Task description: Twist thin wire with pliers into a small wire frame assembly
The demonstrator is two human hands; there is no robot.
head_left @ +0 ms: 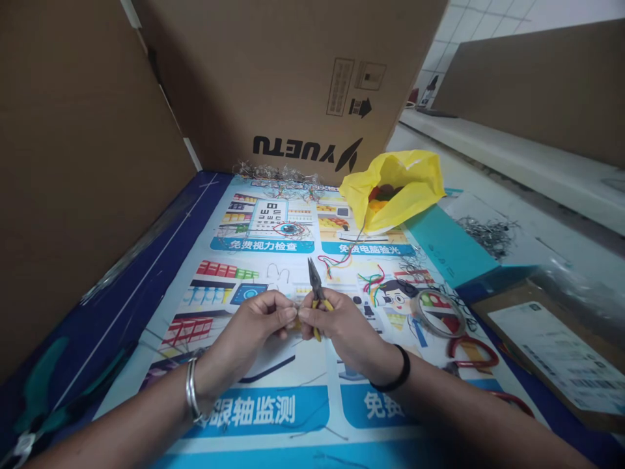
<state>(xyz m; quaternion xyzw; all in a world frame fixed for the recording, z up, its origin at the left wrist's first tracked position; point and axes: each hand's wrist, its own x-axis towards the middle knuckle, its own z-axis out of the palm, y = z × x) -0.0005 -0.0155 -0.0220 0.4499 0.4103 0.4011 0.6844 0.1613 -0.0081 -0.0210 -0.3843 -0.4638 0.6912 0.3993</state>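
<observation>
Over the middle of the printed mat, my two hands meet fingertip to fingertip. My left hand (266, 318) is closed in a pinch on something small and thin, too hidden by the fingers to name. My right hand (336, 320) is wrapped round needle-nose pliers (315, 277) with yellow handles, their jaws pointing up and away. Its thumb and forefinger also press together beside the left fingertips. Beyond the hands lie red and green wires (374, 280) and a bent wire piece (278, 270).
A yellow bag (424, 195) with colourful contents stands at the back right. Tangled wire (278, 177) lies along the cardboard wall (219, 78). On the right are a tape roll (417, 319), red-handled scissors (481, 365) and a labelled box (561, 345). Green-handled cutters (41, 378) lie left.
</observation>
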